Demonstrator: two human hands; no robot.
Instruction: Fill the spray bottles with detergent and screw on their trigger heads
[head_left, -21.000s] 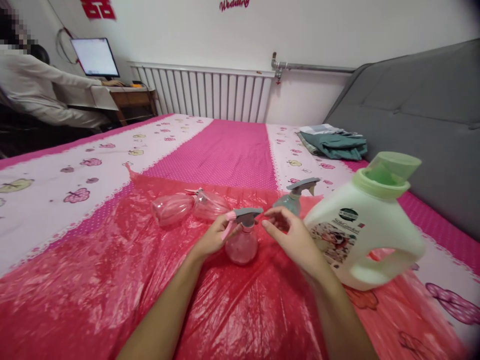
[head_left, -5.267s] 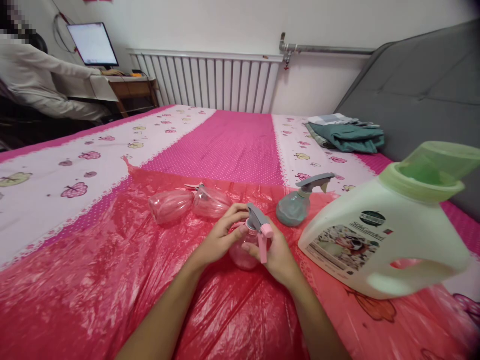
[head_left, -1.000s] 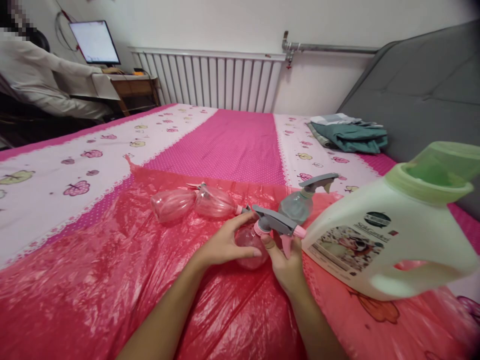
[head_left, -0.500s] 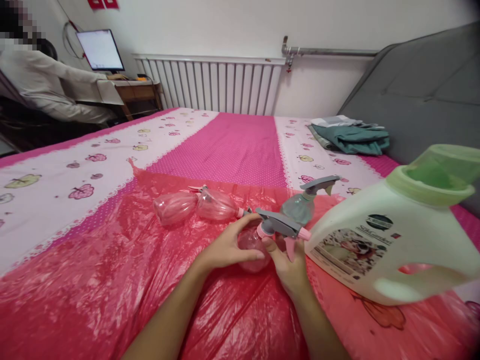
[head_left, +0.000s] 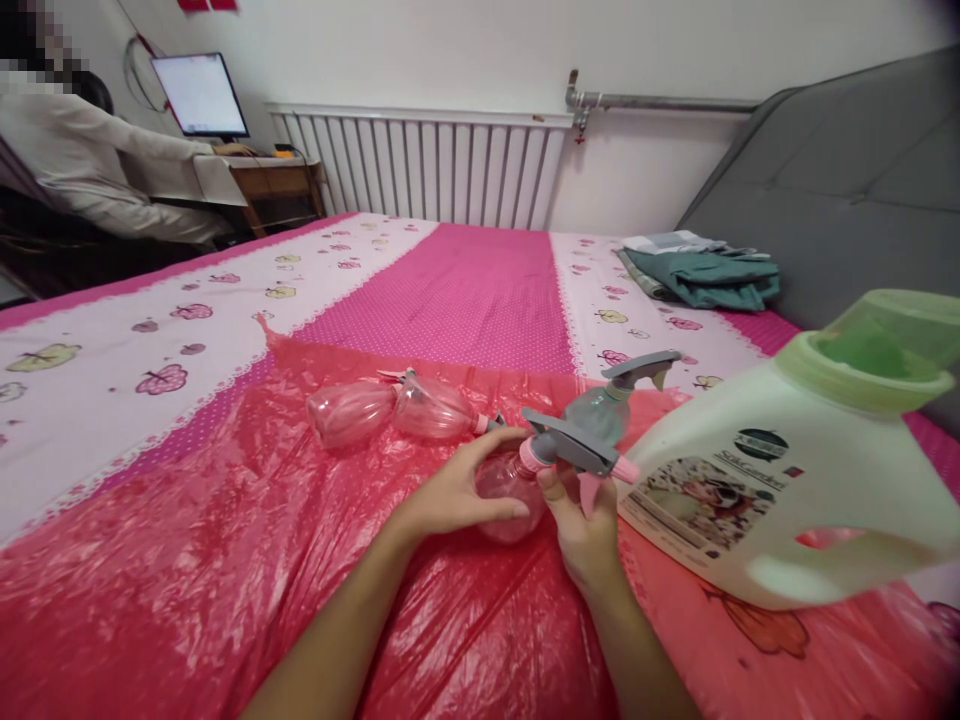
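A clear spray bottle [head_left: 501,490] with a pink collar stands on the red plastic sheet [head_left: 315,560]. My left hand [head_left: 457,490] wraps round its body from the left. On the other side, my right hand [head_left: 585,520] grips the grey and pink spray head [head_left: 574,440] near the collar; some of its fingers are hidden behind the head. Just behind stands another spray bottle [head_left: 596,415], greenish with a grey head. Two clear pink spray bottles lie on their sides to the left, one [head_left: 349,412] beyond the other [head_left: 435,408].
A large white jug [head_left: 720,500] with a green cap stands close to my right hand. Folded cloths [head_left: 697,270] lie by the grey headboard [head_left: 847,170]. A person [head_left: 97,160] sits at a desk with a monitor [head_left: 201,95] at the far left.
The spray head on the held bottle has shifted slightly right and down, its pink nozzle now nearer the jug. My right hand has moved a little with it; my left hand stays put.
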